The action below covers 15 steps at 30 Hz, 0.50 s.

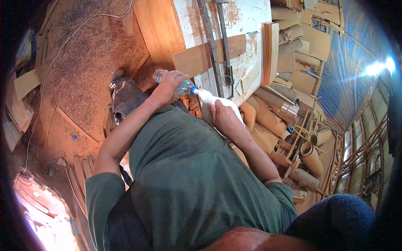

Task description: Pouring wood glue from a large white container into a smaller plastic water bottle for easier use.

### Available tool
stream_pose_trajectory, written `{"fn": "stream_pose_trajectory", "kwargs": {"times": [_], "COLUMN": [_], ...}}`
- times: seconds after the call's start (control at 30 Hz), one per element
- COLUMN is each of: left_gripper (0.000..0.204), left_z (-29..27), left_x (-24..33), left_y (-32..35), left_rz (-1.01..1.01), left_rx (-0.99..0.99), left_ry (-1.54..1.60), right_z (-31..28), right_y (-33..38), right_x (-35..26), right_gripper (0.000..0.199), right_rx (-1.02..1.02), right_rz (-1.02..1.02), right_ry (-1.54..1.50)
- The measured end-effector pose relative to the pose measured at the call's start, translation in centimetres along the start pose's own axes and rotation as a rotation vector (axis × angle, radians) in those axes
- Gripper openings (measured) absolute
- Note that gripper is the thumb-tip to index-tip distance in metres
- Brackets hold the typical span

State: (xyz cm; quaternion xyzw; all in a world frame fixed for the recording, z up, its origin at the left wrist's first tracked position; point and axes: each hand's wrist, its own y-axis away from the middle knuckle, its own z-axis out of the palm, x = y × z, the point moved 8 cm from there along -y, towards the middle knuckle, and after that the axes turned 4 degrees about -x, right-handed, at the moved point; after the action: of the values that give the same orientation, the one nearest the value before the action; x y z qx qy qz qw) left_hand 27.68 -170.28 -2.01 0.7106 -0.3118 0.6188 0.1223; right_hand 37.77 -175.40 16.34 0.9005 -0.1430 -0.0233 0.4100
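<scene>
My left hand (169, 87) is wrapped round a clear plastic bottle (184, 86), which lies on its side in the air with its blue neck pointing right. My right hand (228, 119) is closed round a white plastic bottle (215, 99). The white bottle is tilted, and its narrow white neck meets the blue neck of the clear bottle. Whether liquid passes between them I cannot tell. Both bottles are held in front of my green shirt, near the edge of the worktable (247, 46).
Flat wooden boards (209, 54) and two dark metal rails (211, 46) lie on the worktable. To the right are several brown cylinders (268, 104) and stacked wood. Sawdust covers the floor (92, 54) at left, where a thin cable (54, 62) runs.
</scene>
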Motion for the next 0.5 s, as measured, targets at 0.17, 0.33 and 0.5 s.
{"fn": "stream_pose_trajectory", "kwargs": {"times": [0.17,0.33,0.5], "left_gripper": [0.073,0.072,0.069], "left_z": [0.03,0.29,0.79], "left_x": [-0.35,-0.52,-0.71], "left_y": [0.11,0.01,0.32], "left_rz": [0.023,0.026,-0.002], "left_rx": [0.028,0.009,-0.028], "left_ry": [-0.035,-0.028,-0.024], "right_z": [-0.01,-0.21,0.18], "right_y": [-0.12,-0.01,-0.07], "right_x": [-0.07,-0.49,-0.17], "right_gripper": [0.035,0.035,0.036], "right_rx": [-0.006,-0.013,-0.003], "right_rz": [0.01,0.01,-0.009], "right_ry": [0.025,0.021,0.013]}}
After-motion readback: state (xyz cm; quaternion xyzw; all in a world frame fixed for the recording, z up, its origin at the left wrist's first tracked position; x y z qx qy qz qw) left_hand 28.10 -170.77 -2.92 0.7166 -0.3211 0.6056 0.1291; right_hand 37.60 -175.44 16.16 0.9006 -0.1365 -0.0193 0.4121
